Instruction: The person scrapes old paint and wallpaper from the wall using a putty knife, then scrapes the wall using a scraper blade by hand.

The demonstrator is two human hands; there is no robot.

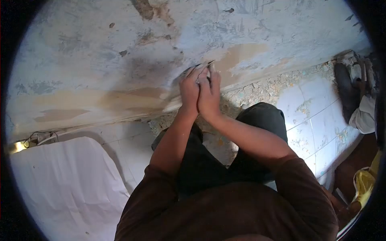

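My left hand (pixel 189 91) and my right hand (pixel 209 93) are pressed together against the lower part of a worn, patchy wall (pixel 152 52). Their fingers are bent around something flat with a thin dark edge (pixel 212 62). Most of this flat thing is hidden, so its kind cannot be made out. Beside my right hand, a tan bare patch (pixel 241 54) shows on the wall. Brownish patches (pixel 136 94) also lie to the left of my left hand.
Crumbled debris (pixel 257 90) lines the wall's foot over pale floor tiles (pixel 317 124). White sheeting (pixel 68 184) covers the left side. Dark items and a white cloth (pixel 364 114) lie at right, with a yellow bag (pixel 363 184) below. A thin cable (pixel 40 132) sits at far left.
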